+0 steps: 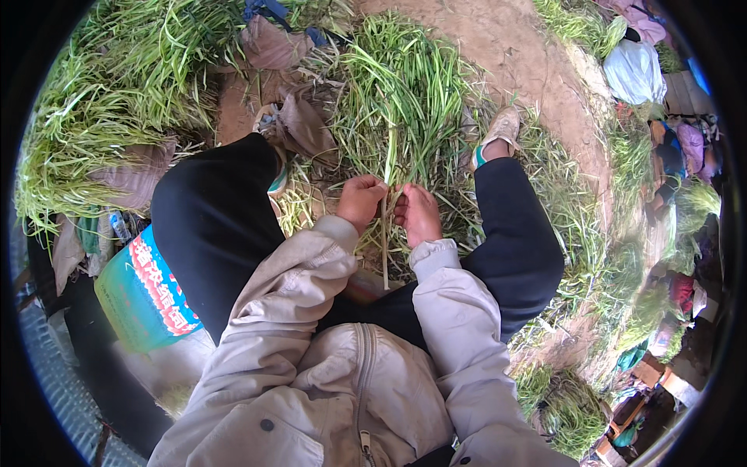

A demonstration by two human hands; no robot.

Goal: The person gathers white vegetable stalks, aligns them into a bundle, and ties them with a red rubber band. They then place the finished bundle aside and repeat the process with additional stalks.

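Observation:
Between my knees, my left hand (360, 200) pinches the lower end of a few long green stalks (392, 143) between thumb and fingertips. Close on its right, my right hand (418, 213) has its fingers curled and its fingertips at the same stalks. A thin pale stem (384, 251) hangs down from between the hands. The stalks run up onto a loose heap of long green leafy stalks (408, 76) lying on the ground in front of me. Whether the stalks are knotted or joined at my fingertips cannot be seen.
A large pile of green stalks (134, 76) lies at the upper left, with brown cloth-like pieces (306, 125) near my left shoe. A printed plastic bucket (128, 309) stands beside my left knee. At the right are scattered stalks, a pale sack (635, 73) and people sitting.

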